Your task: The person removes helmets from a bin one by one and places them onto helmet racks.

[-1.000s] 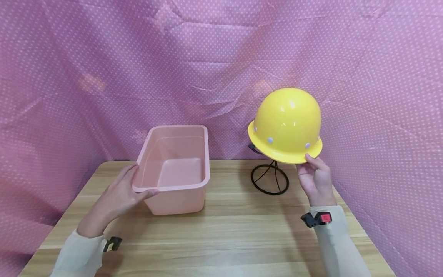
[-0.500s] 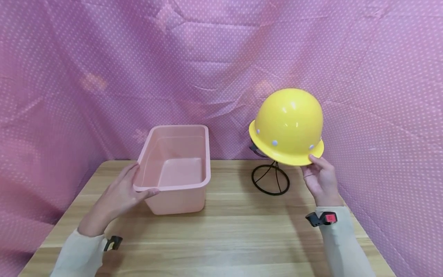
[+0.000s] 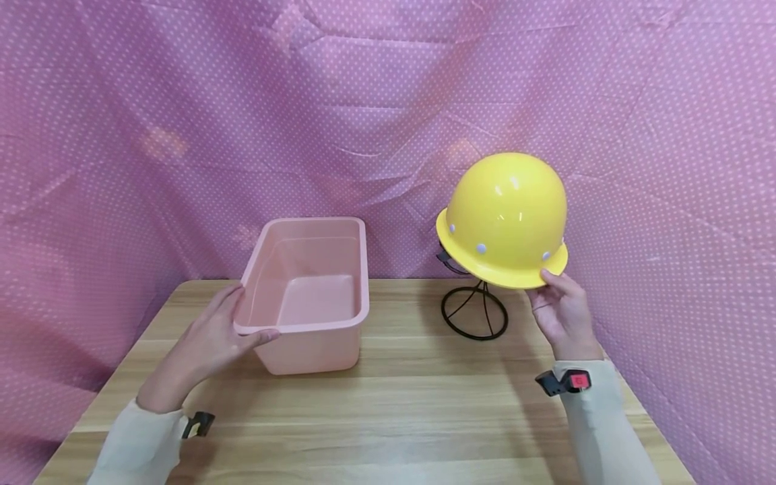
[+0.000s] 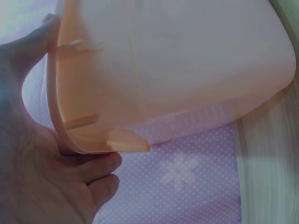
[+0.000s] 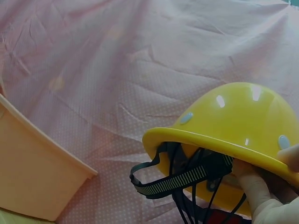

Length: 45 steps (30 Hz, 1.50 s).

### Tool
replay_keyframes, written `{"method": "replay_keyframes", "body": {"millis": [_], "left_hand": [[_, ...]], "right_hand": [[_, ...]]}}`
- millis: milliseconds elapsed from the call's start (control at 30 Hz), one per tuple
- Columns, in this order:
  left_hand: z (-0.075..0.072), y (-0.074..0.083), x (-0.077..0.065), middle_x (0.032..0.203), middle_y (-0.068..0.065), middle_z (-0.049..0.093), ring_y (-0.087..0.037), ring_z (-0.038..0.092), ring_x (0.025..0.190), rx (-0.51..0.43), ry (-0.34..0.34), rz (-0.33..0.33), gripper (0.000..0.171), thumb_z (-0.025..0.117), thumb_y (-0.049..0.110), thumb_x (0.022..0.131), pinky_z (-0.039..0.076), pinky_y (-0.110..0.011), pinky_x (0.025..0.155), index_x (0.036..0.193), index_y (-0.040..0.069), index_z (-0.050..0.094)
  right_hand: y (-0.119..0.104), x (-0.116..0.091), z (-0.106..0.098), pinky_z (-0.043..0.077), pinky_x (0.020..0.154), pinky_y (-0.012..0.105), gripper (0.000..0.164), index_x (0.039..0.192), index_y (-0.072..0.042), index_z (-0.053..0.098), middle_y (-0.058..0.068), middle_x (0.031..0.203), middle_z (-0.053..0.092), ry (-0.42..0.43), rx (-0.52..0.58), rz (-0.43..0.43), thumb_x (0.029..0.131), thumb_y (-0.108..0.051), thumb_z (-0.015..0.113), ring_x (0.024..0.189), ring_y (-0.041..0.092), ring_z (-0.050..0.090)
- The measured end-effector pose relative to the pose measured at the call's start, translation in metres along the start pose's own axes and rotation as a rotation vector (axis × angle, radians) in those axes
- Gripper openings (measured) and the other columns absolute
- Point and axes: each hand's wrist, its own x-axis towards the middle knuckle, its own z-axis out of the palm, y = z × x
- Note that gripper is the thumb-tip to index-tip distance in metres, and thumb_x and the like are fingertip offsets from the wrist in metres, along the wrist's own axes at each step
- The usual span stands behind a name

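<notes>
My right hand pinches the brim of a yellow hard hat, thumb on top and fingers underneath. The hat sits tilted over a black wire stand, hiding the stand's upper part. In the right wrist view, a dark strap and thin wires show beneath the brim. On the left, my left hand grips the near left corner of a pink plastic tub. Its thumb lies along the front rim, while the fingers reach around the left side, as the left wrist view shows from beside the tub wall.
The wooden table carries the tub and the stand, both near its back edge. Pink dotted cloth hangs behind and along both sides. A strip of tabletop separates tub and stand.
The hard hat and my right hand have shifted slightly to the right, the hat turning a little. Over the last half second they hold nearly still. The left hand stays on the tub.
</notes>
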Motion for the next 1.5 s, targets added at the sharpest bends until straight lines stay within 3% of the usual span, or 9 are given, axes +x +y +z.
{"method": "replay_keyframes", "body": {"millis": [467, 600, 700, 833, 967, 1100, 1233, 1400, 1500], "left_hand": [[-0.004, 0.003, 0.0, 0.16, -0.026, 0.032, -0.053, 0.039, 0.14, -0.012, -0.027, -0.016, 0.115, 0.068, 0.074, 0.08, 0.037, -0.074, 0.107, 0.156, -0.001, 0.029], [-0.005, 0.004, 0.0, 0.159, -0.026, 0.032, -0.053, 0.039, 0.14, -0.027, -0.033, -0.019, 0.114, 0.069, 0.074, 0.079, 0.037, -0.074, 0.108, 0.156, -0.001, 0.029], [-0.006, 0.003, 0.0, 0.159, -0.027, 0.033, -0.052, 0.039, 0.141, -0.031, -0.035, -0.014, 0.114, 0.069, 0.074, 0.079, 0.036, -0.074, 0.108, 0.156, -0.001, 0.03], [-0.006, 0.002, 0.001, 0.158, -0.028, 0.033, -0.052, 0.039, 0.14, -0.03, -0.035, -0.005, 0.113, 0.07, 0.073, 0.08, 0.036, -0.074, 0.108, 0.156, 0.0, 0.03], [-0.006, 0.002, 0.002, 0.158, -0.027, 0.033, -0.053, 0.04, 0.14, -0.03, -0.036, 0.001, 0.112, 0.07, 0.072, 0.08, 0.036, -0.074, 0.108, 0.157, 0.001, 0.03], [-0.007, 0.002, 0.001, 0.159, -0.027, 0.032, -0.053, 0.039, 0.141, -0.019, -0.037, 0.006, 0.112, 0.069, 0.072, 0.081, 0.036, -0.073, 0.109, 0.158, 0.001, 0.028], [-0.008, 0.003, 0.0, 0.16, -0.028, 0.032, -0.054, 0.037, 0.142, -0.013, -0.032, 0.009, 0.106, 0.067, 0.066, 0.087, 0.034, -0.073, 0.11, 0.157, -0.004, 0.028], [-0.011, 0.006, 0.002, 0.159, -0.025, 0.037, -0.051, 0.04, 0.141, -0.006, 0.023, 0.032, 0.092, 0.063, 0.062, 0.091, 0.036, -0.074, 0.108, 0.154, 0.001, 0.037], [-0.012, 0.009, 0.004, 0.158, -0.023, 0.04, -0.051, 0.042, 0.14, 0.024, 0.05, 0.074, 0.084, 0.062, 0.062, 0.092, 0.038, -0.075, 0.105, 0.153, 0.007, 0.042]], "right_hand": [[0.001, -0.006, -0.006, 0.057, 0.102, 0.038, 0.037, 0.141, -0.006, 0.053, 0.011, 0.127, 0.069, -0.007, 0.007, 0.038, 0.108, -0.007, 0.037, 0.115, 0.025, 0.069], [0.0, -0.007, -0.006, 0.054, 0.105, 0.036, 0.027, 0.122, -0.007, 0.062, 0.009, 0.116, 0.069, 0.064, 0.004, 0.031, 0.108, -0.016, 0.04, 0.109, 0.023, 0.067], [-0.001, -0.007, -0.005, 0.048, 0.104, 0.032, 0.024, 0.099, -0.01, 0.062, 0.004, 0.103, 0.066, 0.122, -0.065, 0.022, 0.107, -0.022, 0.043, 0.099, 0.018, 0.062], [-0.002, -0.007, -0.007, 0.04, 0.103, 0.03, 0.029, 0.088, -0.011, 0.059, 0.001, 0.093, 0.06, 0.174, -0.127, 0.016, 0.107, -0.026, 0.044, 0.092, 0.016, 0.054], [-0.005, -0.011, -0.01, 0.036, 0.104, 0.03, 0.03, 0.085, -0.008, 0.059, 0.003, 0.09, 0.058, 0.232, -0.104, -0.014, 0.106, -0.026, 0.047, 0.092, 0.017, 0.052], [-0.009, -0.013, -0.009, 0.032, 0.104, 0.029, 0.028, 0.092, -0.009, 0.066, 0.001, 0.093, 0.065, 0.325, -0.197, -0.11, 0.105, -0.026, 0.048, 0.1, 0.015, 0.054], [-0.012, -0.013, -0.004, 0.029, 0.109, 0.03, 0.024, 0.113, -0.011, 0.064, -0.002, 0.108, 0.065, 0.396, -0.381, -0.241, 0.106, -0.025, 0.047, 0.113, 0.013, 0.051], [-0.017, -0.015, 0.007, 0.015, 0.12, 0.033, 0.033, 0.136, -0.01, 0.05, -0.004, 0.13, 0.048, 0.353, -0.584, -0.317, 0.106, -0.022, 0.044, 0.13, 0.01, 0.037], [-0.018, -0.016, 0.014, 0.013, 0.12, 0.032, 0.04, 0.144, -0.009, 0.046, -0.004, 0.139, 0.045, 0.324, -0.676, -0.35, 0.105, -0.018, 0.043, 0.134, 0.01, 0.033]]}}
